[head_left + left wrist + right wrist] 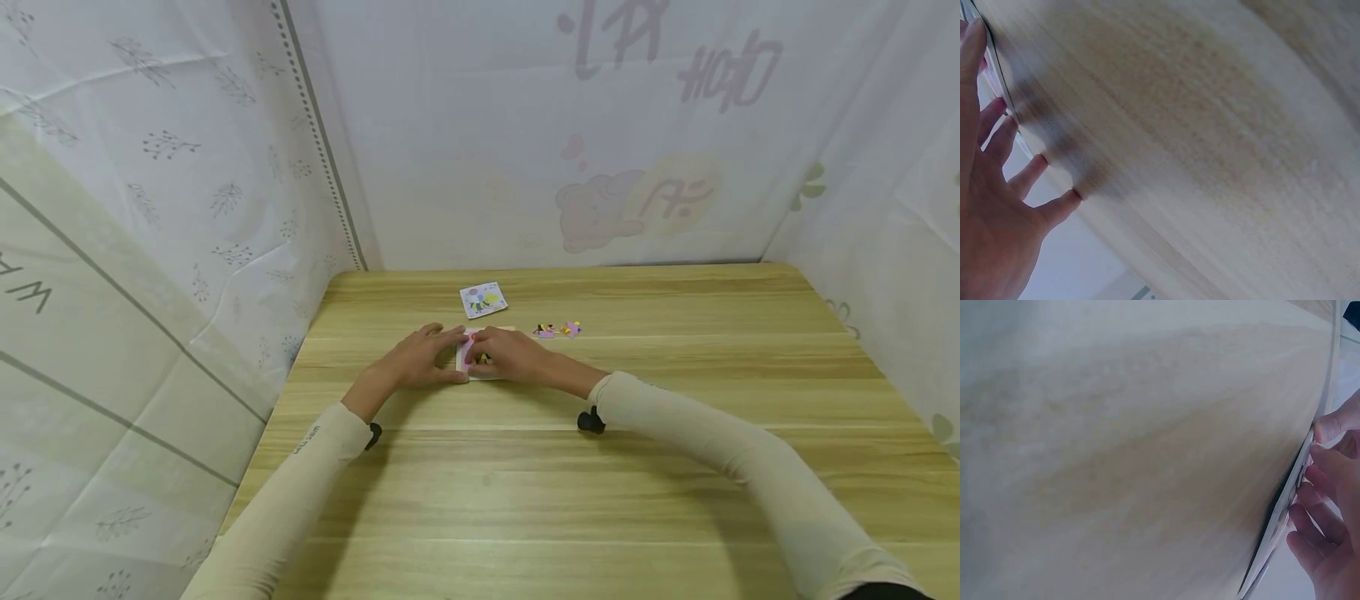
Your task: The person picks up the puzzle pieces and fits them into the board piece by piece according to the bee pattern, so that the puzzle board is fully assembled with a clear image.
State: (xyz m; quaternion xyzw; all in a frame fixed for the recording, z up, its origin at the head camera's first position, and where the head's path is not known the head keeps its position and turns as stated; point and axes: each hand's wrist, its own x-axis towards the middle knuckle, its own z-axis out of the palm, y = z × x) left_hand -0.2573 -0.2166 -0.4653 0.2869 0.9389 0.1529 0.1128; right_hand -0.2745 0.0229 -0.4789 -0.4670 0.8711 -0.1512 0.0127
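Observation:
A small puzzle board (462, 360) with a pale border and a pink picture lies flat on the table, largely covered by both hands. My left hand (422, 358) rests at its left edge, thumb near the front corner and fingers spread; in the left wrist view the left hand (997, 206) has some fingertips on the tabletop. Over the board, my right hand (516, 354) touches the picture with its fingertips, a yellow and black patch showing beneath. From the right wrist, the right hand (1329, 494) has thumb and bent fingers against the board's surface (1275, 531).
Two loose puzzle pieces, one purple and black (544, 331) and one purple and yellow (572, 328), lie right of the board. Behind it sits a square card (483, 300) with a bee picture. Printed cloth (465, 167) hangs behind the wooden table (480, 492).

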